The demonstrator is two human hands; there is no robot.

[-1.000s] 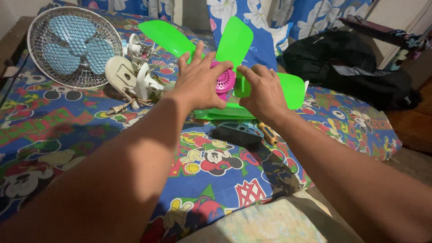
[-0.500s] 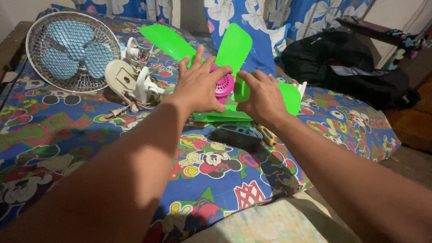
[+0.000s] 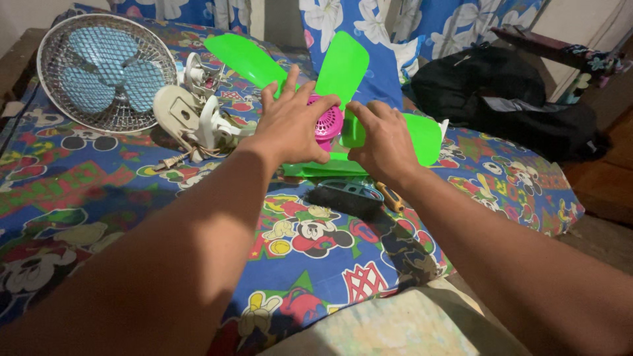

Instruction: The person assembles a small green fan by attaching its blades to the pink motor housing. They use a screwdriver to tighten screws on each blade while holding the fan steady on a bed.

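A bright green fan propeller (image 3: 341,66) with a pink hub (image 3: 329,123) rests on the cartoon-print bed sheet (image 3: 99,191). My left hand (image 3: 291,123) lies over the hub with fingers spread, gripping it. My right hand (image 3: 381,140) presses on the green blade just right of the hub. Part of the hub and the lower blades are hidden under both hands.
A wire fan guard with a pale blue blade (image 3: 105,71) lies at the back left, next to a cream fan motor body (image 3: 191,115) with a cord. A dark brush (image 3: 346,196) and a screwdriver (image 3: 391,196) lie below my hands. A black bag (image 3: 508,99) sits at the right.
Both hands stay on the green propeller and hub with hardly any shift. The view has moved slightly.
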